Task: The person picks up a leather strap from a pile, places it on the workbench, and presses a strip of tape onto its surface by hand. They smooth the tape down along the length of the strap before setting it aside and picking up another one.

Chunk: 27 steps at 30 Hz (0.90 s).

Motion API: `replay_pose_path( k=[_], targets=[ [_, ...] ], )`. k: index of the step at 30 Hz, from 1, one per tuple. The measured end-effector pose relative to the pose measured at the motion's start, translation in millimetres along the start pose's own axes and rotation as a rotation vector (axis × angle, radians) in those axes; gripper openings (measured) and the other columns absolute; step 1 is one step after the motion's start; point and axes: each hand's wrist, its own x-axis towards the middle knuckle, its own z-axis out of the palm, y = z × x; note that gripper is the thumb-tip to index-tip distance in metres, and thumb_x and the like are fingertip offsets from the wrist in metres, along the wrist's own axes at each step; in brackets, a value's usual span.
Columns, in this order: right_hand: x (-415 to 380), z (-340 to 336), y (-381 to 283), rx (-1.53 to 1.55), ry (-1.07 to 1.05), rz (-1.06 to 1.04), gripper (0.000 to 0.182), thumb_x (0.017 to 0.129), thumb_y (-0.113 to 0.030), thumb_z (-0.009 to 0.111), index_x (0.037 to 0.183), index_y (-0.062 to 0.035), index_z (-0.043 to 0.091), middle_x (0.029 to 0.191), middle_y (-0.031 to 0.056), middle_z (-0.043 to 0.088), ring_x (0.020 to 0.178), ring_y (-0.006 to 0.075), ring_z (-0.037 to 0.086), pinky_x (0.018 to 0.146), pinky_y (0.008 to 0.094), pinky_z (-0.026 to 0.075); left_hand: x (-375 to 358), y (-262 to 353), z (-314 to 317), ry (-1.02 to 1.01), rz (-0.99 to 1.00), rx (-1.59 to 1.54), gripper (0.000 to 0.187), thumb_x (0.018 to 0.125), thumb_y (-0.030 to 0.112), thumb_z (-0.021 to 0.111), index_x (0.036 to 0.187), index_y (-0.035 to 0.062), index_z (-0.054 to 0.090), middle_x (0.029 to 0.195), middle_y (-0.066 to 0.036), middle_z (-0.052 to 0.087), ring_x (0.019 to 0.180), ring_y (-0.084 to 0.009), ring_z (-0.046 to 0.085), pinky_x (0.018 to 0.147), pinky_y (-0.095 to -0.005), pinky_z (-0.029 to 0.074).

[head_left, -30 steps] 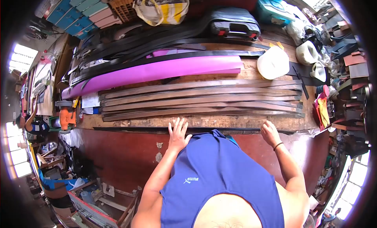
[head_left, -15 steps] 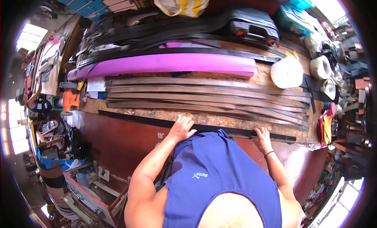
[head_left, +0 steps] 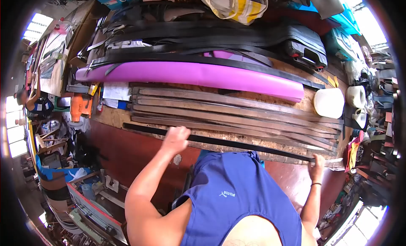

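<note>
A long black strip [head_left: 237, 143] lies along the front edge of the workbench. My left hand [head_left: 176, 138], a little blurred, is on it left of the middle, fingers curled together over the strip. At the strip's right end, my right hand [head_left: 317, 162] closes its fingers and thumb around the tip. Just beyond lie several long brown strips [head_left: 211, 107], side by side and partly overlapping toward the right.
Behind them stretches a purple roll [head_left: 190, 74], with black strips [head_left: 169, 34] and a dark case [head_left: 302, 49] farther back. A white container [head_left: 329, 103] stands at the right, an orange tool [head_left: 77, 107] at the left. Another person [head_left: 39, 103] is at far left.
My right hand has moved right, to the end of the black strip. My left hand has shifted left along it, its fingers now drawn together. The view has turned slightly.
</note>
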Motion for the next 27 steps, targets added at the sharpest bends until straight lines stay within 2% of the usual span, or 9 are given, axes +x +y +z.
replay_pose_path(
  k=[2, 7, 10, 13, 17, 23, 25, 26, 27],
  targets=[
    [15, -41, 8, -0.116, 0.064, 0.014, 0.050, 0.074, -0.003, 0.075, 0.122, -0.0071, 0.060, 0.116, 0.0180, 0.062, 0.116, 0.0404, 0.057, 0.107, 0.0494, 0.041, -3, -32, -53, 0.116, -0.057, 0.147, 0.025, 0.066, 0.016, 0.067, 0.087, 0.0088, 0.056, 0.089, -0.009, 0.056, 0.086, -0.0300, 0.057, 0.076, -0.0457, 0.043],
    [94, -113, 59, -0.182, 0.165, 0.011, 0.050, 0.077, -0.005, 0.071, 0.126, -0.0058, 0.061, 0.118, 0.0201, 0.064, 0.120, 0.0408, 0.057, 0.110, 0.0508, 0.039, 15, -93, -187, 0.470, -0.178, 0.508, 0.049, 0.065, 0.005, 0.063, 0.114, -0.0010, 0.064, 0.101, -0.014, 0.060, 0.100, -0.0352, 0.058, 0.100, -0.0542, 0.042],
    [183, -136, 20, -0.349, 0.231, -0.144, 0.056, 0.081, -0.004, 0.069, 0.136, -0.0060, 0.057, 0.130, 0.0192, 0.062, 0.129, 0.0409, 0.053, 0.112, 0.0503, 0.039, 43, -137, -244, 0.642, -0.167, 0.624, 0.053, 0.073, 0.001, 0.056, 0.126, 0.0008, 0.062, 0.114, -0.015, 0.063, 0.113, -0.0341, 0.059, 0.114, -0.0566, 0.034],
    [279, -113, -2, -0.371, 0.240, -0.233, 0.057, 0.083, -0.005, 0.069, 0.139, -0.0069, 0.056, 0.133, 0.0160, 0.060, 0.131, 0.0381, 0.052, 0.113, 0.0495, 0.038, 78, -206, -261, 0.566, -0.284, 0.768, 0.049, 0.082, 0.003, 0.059, 0.130, 0.0092, 0.061, 0.118, -0.008, 0.065, 0.117, -0.0266, 0.059, 0.116, -0.0538, 0.032],
    [365, -68, -55, -0.366, 0.134, -0.321, 0.056, 0.082, -0.007, 0.072, 0.136, -0.0084, 0.057, 0.124, 0.0123, 0.062, 0.125, 0.0308, 0.055, 0.113, 0.0467, 0.037, 107, -285, -236, 0.374, -0.352, 0.866, 0.029, 0.089, 0.008, 0.053, 0.116, 0.0123, 0.063, 0.106, -0.006, 0.061, 0.111, -0.0260, 0.059, 0.111, -0.0579, 0.035],
    [407, 3, -66, -0.428, -0.069, -0.250, 0.056, 0.080, -0.007, 0.073, 0.134, -0.0145, 0.058, 0.121, 0.0071, 0.063, 0.123, 0.0298, 0.055, 0.113, 0.0575, 0.034, 130, -312, -204, 0.183, -0.435, 0.902, 0.018, 0.093, 0.011, 0.051, 0.107, 0.0131, 0.062, 0.107, -0.007, 0.057, 0.111, -0.0276, 0.056, 0.108, -0.0608, 0.037],
    [413, 17, -62, -0.491, -0.193, -0.158, 0.064, 0.083, -0.009, 0.075, 0.142, -0.0164, 0.052, 0.129, 0.0080, 0.060, 0.131, 0.0300, 0.051, 0.116, 0.0590, 0.032, 139, -309, -198, 0.150, -0.438, 0.906, 0.018, 0.094, 0.010, 0.050, 0.107, 0.0132, 0.061, 0.108, -0.007, 0.056, 0.112, -0.0275, 0.056, 0.110, -0.0613, 0.037],
    [414, 21, -59, -0.524, -0.250, -0.113, 0.068, 0.084, -0.010, 0.075, 0.146, -0.0173, 0.049, 0.133, 0.0084, 0.059, 0.134, 0.0301, 0.049, 0.117, 0.0597, 0.030, 145, -308, -196, -0.029, -0.578, 0.878, 0.030, 0.095, 0.011, 0.052, 0.123, 0.0148, 0.059, 0.123, -0.010, 0.056, 0.126, -0.0297, 0.052, 0.113, -0.0666, 0.032],
    [411, 19, -63, -0.537, -0.206, -0.096, 0.071, 0.084, -0.011, 0.076, 0.148, -0.0182, 0.046, 0.136, 0.0085, 0.057, 0.136, 0.0303, 0.047, 0.118, 0.0610, 0.029, 146, -310, -191, 0.033, -0.612, 0.886, 0.036, 0.095, 0.011, 0.052, 0.130, 0.0158, 0.056, 0.129, -0.011, 0.054, 0.131, -0.0307, 0.048, 0.113, -0.0688, 0.030]
  ],
)
